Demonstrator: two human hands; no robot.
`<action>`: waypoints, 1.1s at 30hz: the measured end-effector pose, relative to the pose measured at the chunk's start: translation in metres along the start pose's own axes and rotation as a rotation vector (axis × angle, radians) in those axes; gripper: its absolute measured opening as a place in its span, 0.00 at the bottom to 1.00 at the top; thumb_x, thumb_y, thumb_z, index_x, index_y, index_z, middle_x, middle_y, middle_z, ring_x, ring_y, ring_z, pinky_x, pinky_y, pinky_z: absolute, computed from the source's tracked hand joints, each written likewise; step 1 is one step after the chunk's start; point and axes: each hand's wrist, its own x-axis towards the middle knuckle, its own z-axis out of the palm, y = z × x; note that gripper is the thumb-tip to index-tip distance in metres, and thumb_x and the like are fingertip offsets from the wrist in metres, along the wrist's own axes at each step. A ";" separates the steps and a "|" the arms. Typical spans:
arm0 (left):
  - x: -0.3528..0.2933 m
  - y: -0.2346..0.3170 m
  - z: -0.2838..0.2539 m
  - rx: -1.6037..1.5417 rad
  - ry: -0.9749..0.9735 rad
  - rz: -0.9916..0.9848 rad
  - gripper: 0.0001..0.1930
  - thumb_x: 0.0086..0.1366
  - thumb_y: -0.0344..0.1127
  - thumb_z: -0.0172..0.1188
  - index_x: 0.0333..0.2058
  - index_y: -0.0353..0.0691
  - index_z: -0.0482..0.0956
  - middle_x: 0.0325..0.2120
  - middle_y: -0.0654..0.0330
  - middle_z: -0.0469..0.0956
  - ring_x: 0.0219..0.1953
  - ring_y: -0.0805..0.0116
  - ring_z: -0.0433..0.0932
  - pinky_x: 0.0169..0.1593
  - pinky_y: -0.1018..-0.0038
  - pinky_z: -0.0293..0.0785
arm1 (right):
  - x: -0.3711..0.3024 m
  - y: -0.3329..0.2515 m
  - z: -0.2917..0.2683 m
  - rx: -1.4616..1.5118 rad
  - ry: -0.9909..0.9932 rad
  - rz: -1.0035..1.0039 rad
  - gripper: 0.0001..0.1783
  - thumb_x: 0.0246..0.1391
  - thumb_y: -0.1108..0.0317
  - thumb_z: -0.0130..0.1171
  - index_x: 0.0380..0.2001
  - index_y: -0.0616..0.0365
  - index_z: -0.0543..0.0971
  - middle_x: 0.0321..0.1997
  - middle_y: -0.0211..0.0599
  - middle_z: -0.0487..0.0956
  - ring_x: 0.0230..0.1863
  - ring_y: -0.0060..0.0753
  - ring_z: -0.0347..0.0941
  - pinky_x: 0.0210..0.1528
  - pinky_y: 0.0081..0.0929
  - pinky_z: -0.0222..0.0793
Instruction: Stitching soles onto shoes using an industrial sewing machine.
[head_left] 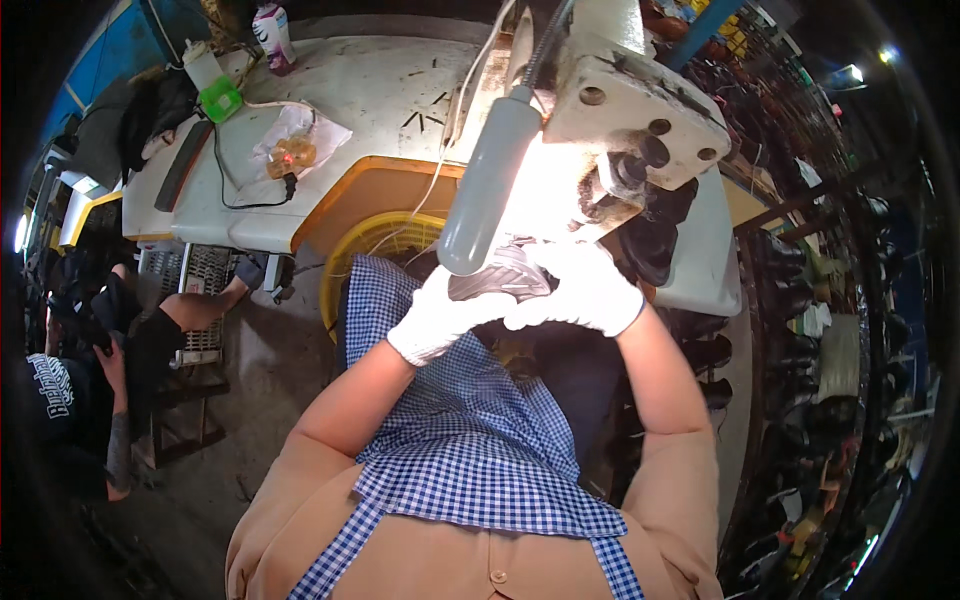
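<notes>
Ctr frame, gloved L hand (438,318) & R hand (590,287) grip ridged grey pc (503,279), fingers part-curled. White machine (625,105) upper rt.

On the bench (385,75) ahead and to my left I see a white and purple bottle (272,38), a green and white bottle (219,97), some short dark sticks (422,121) and a crumpled clear bag (328,130). A black cord (222,178) curves near a long dark strip (185,164). Further left, a person (62,395) in dark clothes sits low. On my right, dark shoes (785,297) line a rack, and small lights (887,55) glow beyond.
</notes>
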 end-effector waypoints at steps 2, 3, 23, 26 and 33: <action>0.001 -0.008 0.005 -0.128 0.017 0.043 0.41 0.55 0.33 0.75 0.64 0.35 0.63 0.57 0.54 0.73 0.59 0.64 0.73 0.63 0.66 0.70 | -0.023 0.017 0.018 0.105 0.295 0.010 0.42 0.40 0.44 0.78 0.51 0.64 0.79 0.53 0.53 0.80 0.55 0.52 0.77 0.59 0.42 0.72; -0.001 -0.013 0.007 -0.141 0.052 0.051 0.40 0.55 0.33 0.75 0.64 0.35 0.63 0.56 0.54 0.74 0.58 0.64 0.73 0.63 0.66 0.71 | -0.037 0.026 0.030 0.249 0.472 0.047 0.43 0.40 0.45 0.78 0.52 0.65 0.78 0.54 0.54 0.79 0.56 0.52 0.76 0.60 0.43 0.71; -0.023 -0.046 -0.008 -1.106 -0.094 -0.272 0.36 0.70 0.38 0.59 0.71 0.39 0.53 0.71 0.50 0.58 0.72 0.51 0.58 0.74 0.49 0.55 | -0.199 0.005 0.069 1.750 0.837 0.608 0.27 0.57 0.53 0.64 0.51 0.63 0.76 0.51 0.41 0.80 0.53 0.45 0.77 0.60 0.42 0.72; -0.023 -0.055 -0.008 -0.882 -0.208 -0.277 0.49 0.58 0.48 0.72 0.71 0.37 0.53 0.70 0.55 0.60 0.72 0.52 0.58 0.74 0.49 0.54 | -0.221 -0.006 0.096 0.814 0.547 0.499 0.20 0.45 0.66 0.73 0.41 0.63 0.80 0.45 0.44 0.82 0.43 0.47 0.80 0.52 0.35 0.76; -0.001 -0.079 0.007 -0.871 -0.062 -0.250 0.16 0.71 0.36 0.59 0.54 0.39 0.75 0.56 0.53 0.75 0.60 0.55 0.74 0.64 0.49 0.72 | -0.236 -0.059 0.048 1.150 0.906 0.901 0.18 0.53 0.69 0.64 0.45 0.69 0.79 0.50 0.54 0.80 0.53 0.48 0.78 0.53 0.45 0.76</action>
